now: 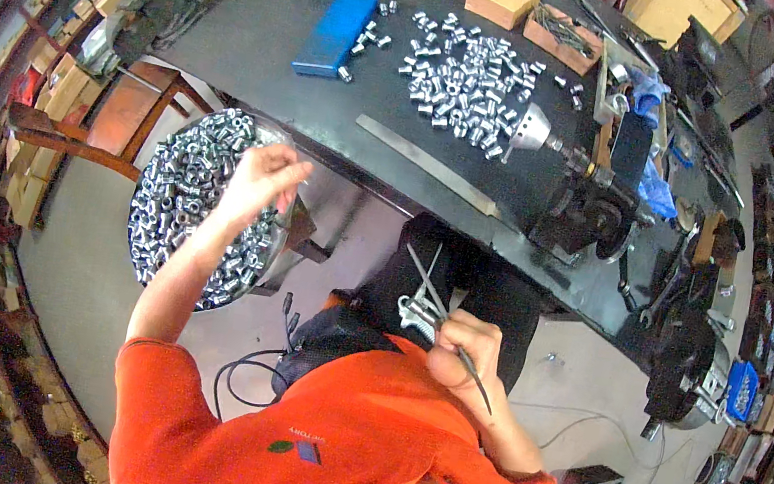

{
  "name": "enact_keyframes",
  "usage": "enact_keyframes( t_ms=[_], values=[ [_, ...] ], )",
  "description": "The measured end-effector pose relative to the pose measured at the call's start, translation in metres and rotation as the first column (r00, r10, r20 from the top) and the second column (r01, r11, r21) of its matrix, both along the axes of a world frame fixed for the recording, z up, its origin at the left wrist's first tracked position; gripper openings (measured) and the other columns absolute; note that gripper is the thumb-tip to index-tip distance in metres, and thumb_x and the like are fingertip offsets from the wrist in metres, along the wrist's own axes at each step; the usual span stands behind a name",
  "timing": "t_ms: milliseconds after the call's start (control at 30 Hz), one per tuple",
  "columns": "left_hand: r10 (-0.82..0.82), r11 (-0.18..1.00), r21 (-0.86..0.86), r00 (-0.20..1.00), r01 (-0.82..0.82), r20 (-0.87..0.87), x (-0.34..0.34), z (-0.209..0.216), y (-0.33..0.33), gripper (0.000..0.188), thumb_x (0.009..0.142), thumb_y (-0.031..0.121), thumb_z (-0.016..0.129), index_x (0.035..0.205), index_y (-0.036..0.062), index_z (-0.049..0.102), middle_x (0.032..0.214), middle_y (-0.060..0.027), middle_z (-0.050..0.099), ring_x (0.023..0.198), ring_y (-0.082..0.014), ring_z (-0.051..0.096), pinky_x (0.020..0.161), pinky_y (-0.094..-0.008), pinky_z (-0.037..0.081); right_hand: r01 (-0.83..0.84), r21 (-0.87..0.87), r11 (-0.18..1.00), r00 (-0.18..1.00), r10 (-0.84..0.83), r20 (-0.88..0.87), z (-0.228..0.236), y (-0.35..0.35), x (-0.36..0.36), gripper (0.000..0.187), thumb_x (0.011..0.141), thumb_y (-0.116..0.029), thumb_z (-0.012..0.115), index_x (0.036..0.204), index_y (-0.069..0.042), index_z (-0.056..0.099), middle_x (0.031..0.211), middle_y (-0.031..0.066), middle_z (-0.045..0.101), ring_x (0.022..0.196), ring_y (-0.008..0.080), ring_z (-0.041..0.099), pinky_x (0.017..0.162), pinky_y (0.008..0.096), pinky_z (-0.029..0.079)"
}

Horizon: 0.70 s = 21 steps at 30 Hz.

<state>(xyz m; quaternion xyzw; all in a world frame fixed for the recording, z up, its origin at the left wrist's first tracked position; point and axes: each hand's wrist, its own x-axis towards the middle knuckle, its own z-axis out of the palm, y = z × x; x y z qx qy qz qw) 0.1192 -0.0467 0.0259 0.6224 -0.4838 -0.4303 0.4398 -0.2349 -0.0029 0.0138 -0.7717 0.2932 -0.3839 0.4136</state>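
Note:
My left hand (264, 184) hangs over the right side of a large round tub (131, 247) heaped with small shiny metal sleeves (180, 194). Its fingers are curled together, and whatever they may hold does not show. Close in front of my orange shirt, my right hand (469, 348) is closed around a long, thin metal tool (428, 282); its narrow silver end points up and away, and a dark tapered end sticks out below the fist. Beside that fist are shiny metal pieces (418, 314), too small to tell apart.
On the dark workbench (267, 41) lie a loose pile of metal sleeves (463, 82), a blue box (336, 34) and a flat metal bar (427, 164). A machine with a silver cone (532, 128) and crank stands at the right. A wooden chair (127, 115) is behind the tub; black cables (232, 370) hang nearby.

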Motion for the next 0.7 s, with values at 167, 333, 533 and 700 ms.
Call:
enact_keyframes(
  t_ms=[167, 333, 533, 700],
  values=[
    [-0.032, 0.984, 0.124, 0.803, 0.131, -0.595, -0.066, -0.010, 0.018, 0.014, 0.085, 0.015, 0.064, 0.083, 0.0070, 0.052, 0.058, 0.0006, 0.050, 0.042, -0.0085, 0.044, 0.038, -0.0225, 0.031, -0.030, -0.048, 0.998, 1.000, 0.030, 0.008, 0.004, -0.002, 0.002, 0.024, 0.062, -0.008, 0.063, 0.060, -0.005, 0.039, 0.058, 0.0089, 0.037, 0.047, 0.0260, 0.041, 0.043, 0.0353, 0.030],
    [-0.114, 0.932, 0.154, 0.669, 0.328, -0.735, -0.102, -0.010, 0.027, 0.027, 0.084, 0.019, 0.058, 0.103, -0.0004, 0.053, 0.066, -0.0096, 0.059, 0.051, -0.0213, 0.057, 0.049, -0.0310, 0.046, -0.012, -0.005, 1.000, 1.000, 0.012, -0.012, 0.011, -0.005, 0.002, 0.023, 0.059, -0.005, 0.064, 0.060, -0.005, 0.040, 0.058, 0.0100, 0.040, 0.048, 0.0287, 0.044, 0.043, 0.0366, 0.032],
    [-0.088, 0.901, 0.194, 0.601, 0.389, -0.794, -0.115, -0.016, 0.034, 0.032, 0.090, 0.024, 0.049, 0.102, -0.0050, 0.055, 0.066, -0.0160, 0.062, 0.053, -0.0274, 0.062, 0.052, -0.0367, 0.053, 0.007, 0.029, 1.000, 0.999, -0.006, -0.032, 0.003, -0.011, 0.004, 0.022, 0.058, -0.004, 0.063, 0.060, -0.005, 0.041, 0.057, 0.0117, 0.041, 0.048, 0.0316, 0.046, 0.044, 0.0383, 0.034],
    [-0.161, 0.890, 0.147, 0.600, 0.431, -0.784, -0.109, -0.029, 0.035, 0.036, 0.093, 0.029, 0.051, 0.099, -0.0064, 0.058, 0.073, -0.0195, 0.063, 0.060, -0.0288, 0.065, 0.058, -0.0360, 0.054, 0.022, 0.026, 0.999, 0.999, -0.021, -0.043, 0.000, -0.014, 0.007, 0.022, 0.058, -0.005, 0.064, 0.060, -0.006, 0.042, 0.058, 0.0123, 0.043, 0.049, 0.0330, 0.047, 0.044, 0.0392, 0.035]
  ],
)
